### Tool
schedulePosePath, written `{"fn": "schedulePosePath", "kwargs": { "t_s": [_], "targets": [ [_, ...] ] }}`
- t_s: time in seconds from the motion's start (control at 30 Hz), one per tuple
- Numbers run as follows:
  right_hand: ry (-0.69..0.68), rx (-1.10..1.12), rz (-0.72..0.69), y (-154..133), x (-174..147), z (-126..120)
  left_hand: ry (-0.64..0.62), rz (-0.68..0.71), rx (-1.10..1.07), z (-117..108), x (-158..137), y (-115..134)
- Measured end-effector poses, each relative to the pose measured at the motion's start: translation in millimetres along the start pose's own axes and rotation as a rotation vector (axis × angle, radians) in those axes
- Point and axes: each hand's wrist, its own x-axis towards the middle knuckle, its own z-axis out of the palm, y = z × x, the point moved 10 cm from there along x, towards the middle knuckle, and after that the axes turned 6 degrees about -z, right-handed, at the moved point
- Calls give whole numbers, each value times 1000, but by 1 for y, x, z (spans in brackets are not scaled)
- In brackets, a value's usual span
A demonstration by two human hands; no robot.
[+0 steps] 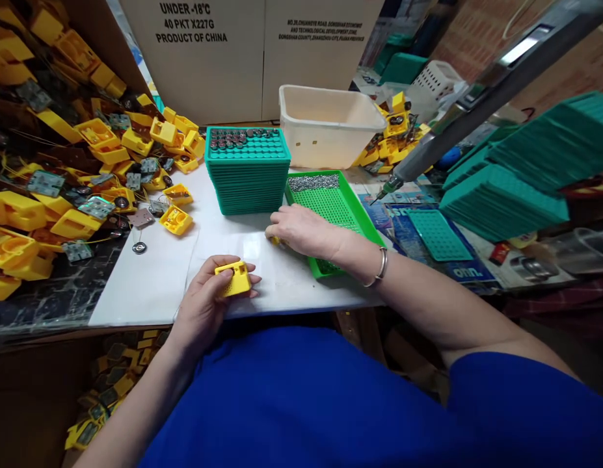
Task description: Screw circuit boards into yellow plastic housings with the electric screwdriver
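Note:
My left hand is closed around a yellow plastic casing, held just above the front of the white work surface, its thumb on the left side. My right hand has its fingers bent down by the left edge of the green tray. A small yellow piece, mostly hidden, shows at its fingertips. Behind this hand stands a stack of teal trays. Round dark parts sit in the top tray. Small silvery screws are heaped at the far end of the green tray.
Yellow casings with wired circuit boards pile up at left, and a round disc lies near them. A whitish bin stands behind. An electric screwdriver hangs at right, near stacked teal trays and a single teal tray.

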Motion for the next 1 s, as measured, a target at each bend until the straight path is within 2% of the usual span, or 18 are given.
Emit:
{"fn": "schedulePosePath", "kwargs": {
  "t_s": [0.07, 0.13, 0.23, 0.33, 0.4, 0.47, 0.53, 0.6, 0.67, 0.7, 0.77, 0.87, 1.0],
  "targets": [
    [-41, -24, -81, -7, 3, 5, -15, -12, -8, 2, 2, -1],
    [-34, -12, -102, -9, 6, 4, -48, -36, 7, 6, 3, -4],
    [162, 233, -113, -11, 2, -16, -121, -89, 33, 17, 3, -8],
    [425, 630, -295, -24, -18, -43, -218, -173, 10, 32, 3, -16],
    [519, 778, -393, -31, -33, -52, -272, -213, -3, 42, 2, -20],
    [559, 849, -421, -35, -44, -55, -307, -229, 8, 49, 2, -23],
    [578, 940, -343, -32, -49, -53, -286, -199, 38, 49, 2, -22],
    [570, 1126, -124, -20, -50, -40, -194, -108, 92, 43, 5, -15],
    [506, 1352, 112, -13, -50, -18, -108, -1, 168, 38, 6, -6],
    [470, 1449, 186, -14, -51, -8, -89, 39, 208, 38, 6, -3],
    [449, 1561, 221, -19, -51, 0, -101, 86, 253, 42, 7, -1],
    [573, 1451, 194, -13, -57, -8, -176, 95, 178, 50, 9, -1],
    [758, 909, 68, -12, -74, -34, -208, 27, 20, 51, 12, -3]
  ]
}}
